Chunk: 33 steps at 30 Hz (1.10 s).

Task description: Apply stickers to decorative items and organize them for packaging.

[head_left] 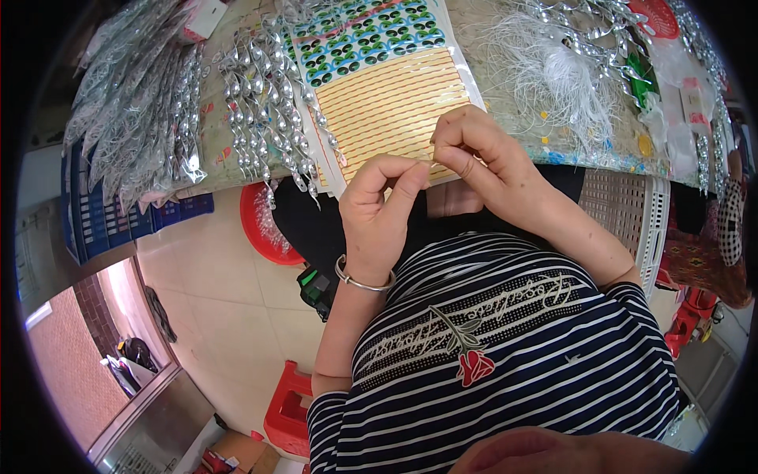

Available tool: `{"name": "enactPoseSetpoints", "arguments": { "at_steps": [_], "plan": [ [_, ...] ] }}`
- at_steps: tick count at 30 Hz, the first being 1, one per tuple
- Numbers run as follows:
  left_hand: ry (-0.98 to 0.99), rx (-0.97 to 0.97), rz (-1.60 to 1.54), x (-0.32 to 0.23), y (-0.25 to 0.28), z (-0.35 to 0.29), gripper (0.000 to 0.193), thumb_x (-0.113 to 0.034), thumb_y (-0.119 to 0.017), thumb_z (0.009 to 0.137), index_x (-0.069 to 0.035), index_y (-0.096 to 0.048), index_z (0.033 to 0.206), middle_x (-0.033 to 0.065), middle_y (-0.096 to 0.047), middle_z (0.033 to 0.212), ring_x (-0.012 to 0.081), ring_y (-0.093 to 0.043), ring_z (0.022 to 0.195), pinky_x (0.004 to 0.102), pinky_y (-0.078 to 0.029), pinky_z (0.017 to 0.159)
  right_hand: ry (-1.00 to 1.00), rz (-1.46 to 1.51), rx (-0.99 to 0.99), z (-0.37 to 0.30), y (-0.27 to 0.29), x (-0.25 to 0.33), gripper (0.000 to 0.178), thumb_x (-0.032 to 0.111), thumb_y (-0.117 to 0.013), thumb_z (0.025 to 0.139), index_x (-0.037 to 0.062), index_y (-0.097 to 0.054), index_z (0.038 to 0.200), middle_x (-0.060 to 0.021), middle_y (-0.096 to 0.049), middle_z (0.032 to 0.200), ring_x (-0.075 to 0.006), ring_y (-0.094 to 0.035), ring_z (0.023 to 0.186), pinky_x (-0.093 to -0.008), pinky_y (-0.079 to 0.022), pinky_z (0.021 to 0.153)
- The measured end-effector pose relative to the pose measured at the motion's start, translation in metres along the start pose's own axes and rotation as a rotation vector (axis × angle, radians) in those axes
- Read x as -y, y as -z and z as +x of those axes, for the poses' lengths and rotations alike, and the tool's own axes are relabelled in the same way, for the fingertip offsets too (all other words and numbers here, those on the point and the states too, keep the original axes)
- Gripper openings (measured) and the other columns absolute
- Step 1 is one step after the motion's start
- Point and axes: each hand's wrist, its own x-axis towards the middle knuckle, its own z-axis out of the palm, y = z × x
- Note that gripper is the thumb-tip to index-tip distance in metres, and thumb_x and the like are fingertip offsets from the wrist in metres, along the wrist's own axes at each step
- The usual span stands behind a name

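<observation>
My left hand point(377, 207) is closed in a pinch, thumb against forefinger, above the near edge of a sheet with wavy yellow and red strips point(387, 103). Close to its right, my right hand point(488, 162) pinches as well, its fingertips a little higher. Whatever lies between the fingertips of either hand is too small to make out. Green and black oval stickers on blue point(371, 39) cover the sheet's far part. Left of the sheet hang twisted silver foil strips point(276, 118), some lapping its left edge. A loose bundle of white threads point(564, 87) lies to the right.
Many wrapped silver pieces point(130, 110) hang over the table's left edge, above a blue crate point(110, 217). A red basin point(260, 229) and a red stool point(288, 411) stand below. A pale plastic basket point(624, 213) is beside my right arm.
</observation>
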Motion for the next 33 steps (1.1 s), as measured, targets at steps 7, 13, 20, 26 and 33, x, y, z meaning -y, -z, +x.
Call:
{"name": "enactPoseSetpoints", "arguments": {
  "at_steps": [7,13,20,26,33],
  "plan": [
    [0.017,0.054,0.055,0.000,-0.002,-0.001,0.008,-0.008,-0.064,0.087,-0.001,-0.063,0.085,-0.0003,-0.061,0.076,0.0042,-0.052,0.068,0.0175,-0.041,0.062,-0.069,0.098,0.069,0.006,0.001,-0.003,0.004,0.006,-0.053,0.091,0.0015,-0.054,0.092,-0.0046,-0.050,0.095,-0.0139,-0.050,0.090,-0.0256,-0.041,0.082],
    [0.152,0.062,-0.118,0.003,-0.002,0.000,0.008,-0.011,-0.066,0.087,-0.003,-0.065,0.087,-0.0014,-0.062,0.074,0.0017,-0.048,0.064,0.0161,-0.035,0.055,-0.003,0.121,0.068,0.010,0.002,0.000,0.005,0.005,-0.054,0.091,0.0020,-0.056,0.093,-0.0040,-0.051,0.095,-0.0124,-0.051,0.090,-0.0250,-0.042,0.081],
    [0.125,-0.013,-0.176,0.001,-0.006,0.002,0.005,-0.003,-0.065,0.085,0.000,-0.065,0.089,0.0003,-0.063,0.078,0.0038,-0.053,0.068,0.0166,-0.041,0.063,-0.094,0.200,-0.033,0.013,0.002,0.004,0.009,0.006,-0.056,0.090,0.0019,-0.061,0.096,-0.0042,-0.052,0.093,-0.0130,-0.052,0.088,-0.0248,-0.042,0.080],
    [0.065,-0.078,-0.062,0.003,-0.004,0.001,0.006,0.001,-0.066,0.083,0.001,-0.064,0.089,-0.0006,-0.062,0.081,0.0036,-0.052,0.071,0.0173,-0.042,0.066,0.159,-0.112,-0.053,0.004,0.008,0.012,0.009,0.005,-0.061,0.086,0.0008,-0.063,0.093,-0.0061,-0.054,0.090,-0.0147,-0.054,0.083,-0.0253,-0.043,0.071],
    [-0.035,-0.026,0.083,0.016,0.001,0.000,0.006,-0.001,-0.067,0.082,0.000,-0.065,0.088,-0.0015,-0.061,0.080,0.0035,-0.049,0.069,0.0182,-0.041,0.064,0.090,-0.154,-0.044,-0.001,0.002,0.007,0.010,0.003,-0.064,0.082,0.0001,-0.064,0.092,-0.0069,-0.054,0.088,-0.0152,-0.054,0.076,-0.0242,-0.043,0.062]
  ]
}}
